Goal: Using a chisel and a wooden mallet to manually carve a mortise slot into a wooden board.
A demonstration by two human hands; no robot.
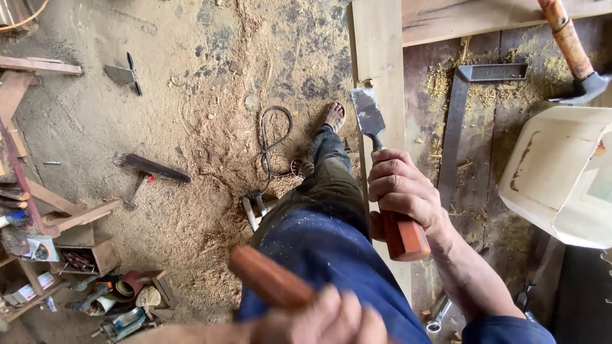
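One chisel [376, 140], blade tip down on the edge of a pale plank [380, 51] at the worktop's left side. Right hand [401, 191] grip closed tight round its reddish handle. Left hand [319, 322], near, fist shut on a wooden handle [271, 279], head out of shot. Also 1 steel square [456, 121], 1 hammer [574, 54] far right. Small wooden box [95, 255] on the sawdusty floor, w/ red-handled tools inside.

blurred wooden handle [271, 278] with its head out of view, left hand [325, 322] cut by bottom edge
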